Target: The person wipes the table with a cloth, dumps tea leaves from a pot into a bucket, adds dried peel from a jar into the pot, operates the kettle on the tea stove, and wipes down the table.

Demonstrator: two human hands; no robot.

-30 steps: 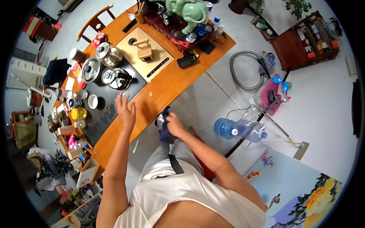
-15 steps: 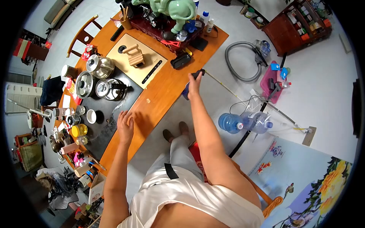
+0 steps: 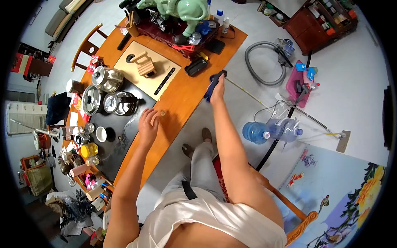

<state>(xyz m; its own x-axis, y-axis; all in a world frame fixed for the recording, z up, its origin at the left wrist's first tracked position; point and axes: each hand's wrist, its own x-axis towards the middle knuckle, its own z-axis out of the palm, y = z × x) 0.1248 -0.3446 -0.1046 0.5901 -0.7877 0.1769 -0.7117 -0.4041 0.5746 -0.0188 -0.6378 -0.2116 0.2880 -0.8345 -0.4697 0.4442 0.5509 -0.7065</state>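
My right hand [image 3: 217, 91] is closed around a dark blue cloth [image 3: 212, 87], just off the table's front edge. The cloth looks bunched, part of it hanging by the thumb side. My left hand [image 3: 149, 124] is held over the wooden border of the table [image 3: 182, 95], fingers loosely apart and nothing in them. Whether it touches the wood I cannot tell. Close to its fingertips is a small pale spot [image 3: 162, 113] on the wood. Beyond that hand, on a dark inset panel, are a glass kettle [image 3: 120, 103] and a white cup [image 3: 101, 134].
A gold cooktop panel [image 3: 124, 62] carries a wooden block-like piece [image 3: 145, 68]. A green animal statue [image 3: 182, 10] stands behind it. Jars, including a yellow-filled one [image 3: 89, 150], line the left side. Large water bottles [image 3: 255, 133] and a vacuum hose [image 3: 249, 66] lie on the floor at right.
My left hand has moved up and right along the wooden border. The right hand has shifted slightly right with the cloth, and my feet have stepped over to the right.
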